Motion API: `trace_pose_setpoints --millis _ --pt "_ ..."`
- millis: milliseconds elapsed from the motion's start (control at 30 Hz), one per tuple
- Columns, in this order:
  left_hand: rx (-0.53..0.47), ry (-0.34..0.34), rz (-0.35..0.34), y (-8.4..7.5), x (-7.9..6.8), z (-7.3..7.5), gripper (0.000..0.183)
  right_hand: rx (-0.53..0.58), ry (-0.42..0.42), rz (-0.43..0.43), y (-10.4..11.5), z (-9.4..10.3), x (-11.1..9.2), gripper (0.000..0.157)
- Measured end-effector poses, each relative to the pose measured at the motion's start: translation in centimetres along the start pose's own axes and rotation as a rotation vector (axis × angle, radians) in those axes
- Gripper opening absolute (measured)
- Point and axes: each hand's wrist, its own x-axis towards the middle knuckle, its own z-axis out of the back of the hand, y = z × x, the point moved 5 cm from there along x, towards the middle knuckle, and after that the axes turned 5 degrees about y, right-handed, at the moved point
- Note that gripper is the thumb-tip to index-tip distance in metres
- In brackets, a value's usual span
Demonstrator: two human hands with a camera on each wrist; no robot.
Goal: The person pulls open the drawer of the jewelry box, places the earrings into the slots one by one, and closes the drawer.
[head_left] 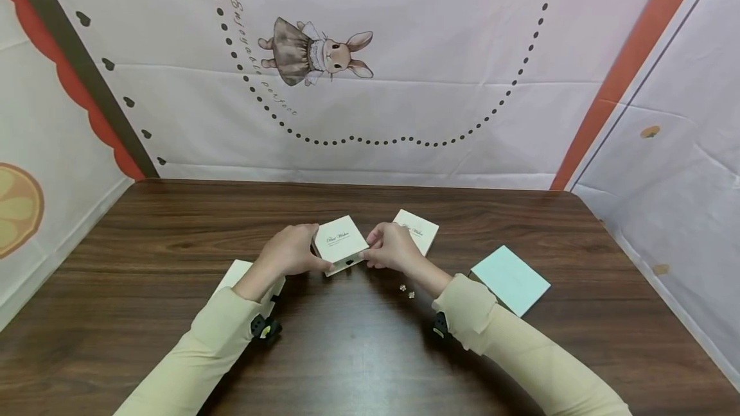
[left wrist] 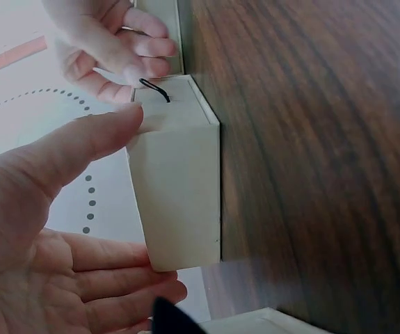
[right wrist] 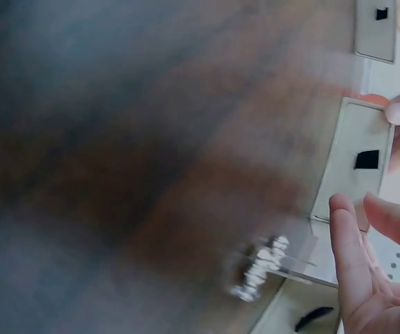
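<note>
Brace the white box (head_left: 340, 241), toward 12 o'clock on the table (head_left: 347, 364), by pinching its 9 o'clock side between thumb and fingers of the left hand (head_left: 293, 250), but without squeezing hard enough to dent likely card walls. Work lightly at the 3 o'clock corner with bent fingers of the right hand (head_left: 396, 246) (firm pinch or mere touch: can't tell), leaving the black loop (right wrist: 367, 160) on the front free. Avoid sweeping the small shiny pieces (head_left: 411, 295) at 4 o'clock with the right sleeve (head_left: 469, 310).
</note>
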Motion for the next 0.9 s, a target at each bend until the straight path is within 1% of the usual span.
trace_pose_setpoints --millis 67,167,267,400,533,633,800,900 --pt "-0.008 -0.004 0.004 -0.1 0.1 -0.1 0.068 0.033 0.012 -0.03 0.0 0.4 -0.2 0.021" --pt "-0.002 -0.01 0.01 -0.2 0.2 -0.1 0.072 0.07 0.018 -0.05 0.1 1.4 -0.4 0.021" --pt "0.017 -0.015 0.023 -0.3 0.2 0.0 0.077 0.056 0.016 -0.029 0.3 2.5 -0.5 0.023" --pt "0.039 -0.016 0.032 -0.2 0.2 0.0 0.083 0.06 0.028 -0.021 0.1 3.6 -0.7 0.026" --pt "0.042 -0.016 0.033 -0.1 0.3 -0.1 0.088 0.077 0.028 -0.028 -0.1 4.4 -0.9 0.023" --pt "0.04 -0.018 0.032 -0.2 0.4 -0.2 0.087 0.067 0.016 -0.033 -0.2 5.1 -1.1 0.021" --pt "0.038 -0.032 0.012 -0.6 0.2 -0.2 0.085 0.026 0.01 -0.049 -0.6 6.1 -1.3 0.022" --pt "0.06 -0.08 -0.03 -1.5 0.0 -0.1 0.082 0.01 0.001 -0.053 -0.9 6.8 -1.4 0.023"
